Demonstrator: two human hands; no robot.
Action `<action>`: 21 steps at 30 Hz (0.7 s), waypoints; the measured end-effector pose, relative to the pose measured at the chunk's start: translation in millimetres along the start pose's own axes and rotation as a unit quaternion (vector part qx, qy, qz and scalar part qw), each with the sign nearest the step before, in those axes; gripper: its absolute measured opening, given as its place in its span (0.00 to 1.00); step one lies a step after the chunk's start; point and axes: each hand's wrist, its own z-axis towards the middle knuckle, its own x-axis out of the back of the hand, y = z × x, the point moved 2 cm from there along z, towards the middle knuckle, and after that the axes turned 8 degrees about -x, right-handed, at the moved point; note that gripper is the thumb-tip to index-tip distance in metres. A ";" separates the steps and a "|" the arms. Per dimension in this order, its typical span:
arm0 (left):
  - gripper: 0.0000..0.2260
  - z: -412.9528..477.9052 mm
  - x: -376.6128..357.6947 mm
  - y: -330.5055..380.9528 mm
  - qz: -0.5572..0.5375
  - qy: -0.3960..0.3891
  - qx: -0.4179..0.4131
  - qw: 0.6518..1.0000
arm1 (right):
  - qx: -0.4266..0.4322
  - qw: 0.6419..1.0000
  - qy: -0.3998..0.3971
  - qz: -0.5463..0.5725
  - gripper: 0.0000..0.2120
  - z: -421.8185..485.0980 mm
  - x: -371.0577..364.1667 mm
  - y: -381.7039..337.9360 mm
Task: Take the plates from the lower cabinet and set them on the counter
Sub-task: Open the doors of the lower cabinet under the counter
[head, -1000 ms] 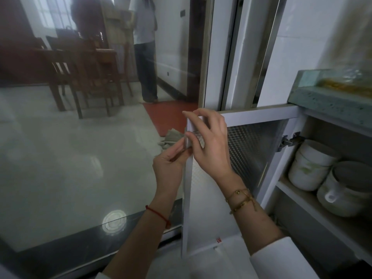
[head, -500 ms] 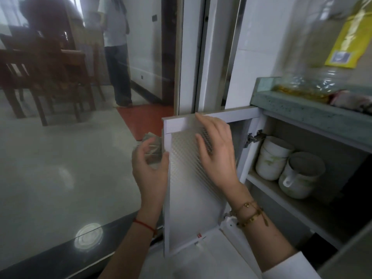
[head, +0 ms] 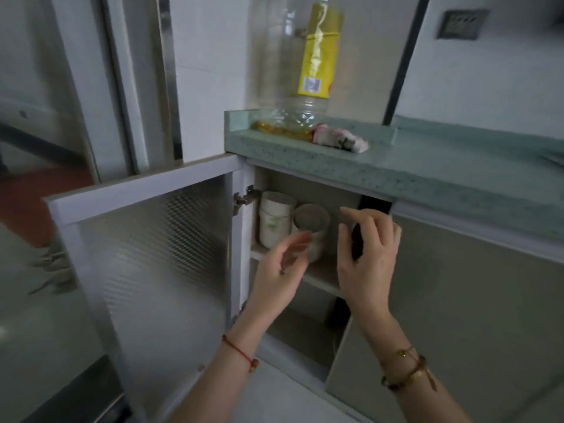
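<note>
The lower cabinet [head: 308, 331] stands under the green speckled counter [head: 427, 172], with its left door [head: 152, 254] swung wide open. On the upper shelf I see a tall white container [head: 274, 221] and a white lidded mug [head: 314, 227]; no plates show. My left hand [head: 279, 273] hovers open in front of the shelf, fingers pointing at the mug. My right hand [head: 370, 257] curls its fingers around the left edge of the right cabinet door [head: 457, 315]. The cabinet's lower part is dark and partly hidden by my arms.
A large, nearly empty oil bottle [head: 302, 71] with a yellow label and a crumpled pink-white cloth [head: 340, 141] sit at the counter's left end. A wall socket [head: 460, 24] is above. A glass sliding door [head: 76, 102] stands to the left.
The view has swung right from the floor to the cabinet. Both hands have left the open left door; the left one reached toward the shelf, the right one took the right door's edge.
</note>
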 end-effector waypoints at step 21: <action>0.25 75.0 -125.4 -30.4 -0.052 -0.183 0.045 0.981 | -0.074 0.981 0.019 -0.180 0.19 12.8 65.9 52.9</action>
